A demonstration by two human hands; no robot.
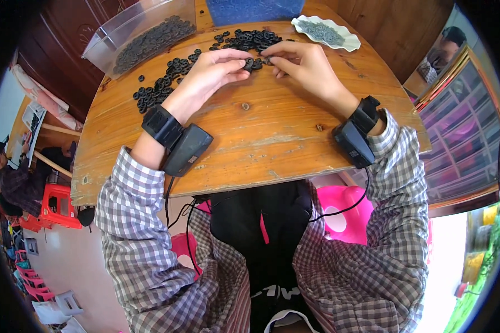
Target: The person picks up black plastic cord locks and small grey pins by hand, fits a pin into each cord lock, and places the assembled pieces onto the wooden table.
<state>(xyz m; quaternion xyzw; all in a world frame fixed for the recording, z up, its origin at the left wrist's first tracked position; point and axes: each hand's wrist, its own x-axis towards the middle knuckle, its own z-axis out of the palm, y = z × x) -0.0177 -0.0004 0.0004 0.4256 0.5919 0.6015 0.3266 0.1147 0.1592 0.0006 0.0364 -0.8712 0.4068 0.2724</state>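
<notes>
Your left hand (221,66) has its grip pinched on black pieces (250,65), just your side of the table's (261,133) loose pile (254,40); can't tell whether your right hand's (306,64) grip holds any. Clear bin (106,49) holds more black pieces (158,44), white dish (351,43) grey bits (323,32).

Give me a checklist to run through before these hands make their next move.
1. Left hand has a grip on a black piece: ok, at its fingertips.
2. Right hand has a piece secured: cannot tell; its fingertips hide too much.
3. Loose black pieces gathered in one pile: not ok; they spread across the wooden table, with strays.
4. White dish holds grey pieces: ok.
5. Clear bin stocked with dark pieces: ok.
6. Right wrist cable off the tabletop: ok, hanging below the near edge.
</notes>
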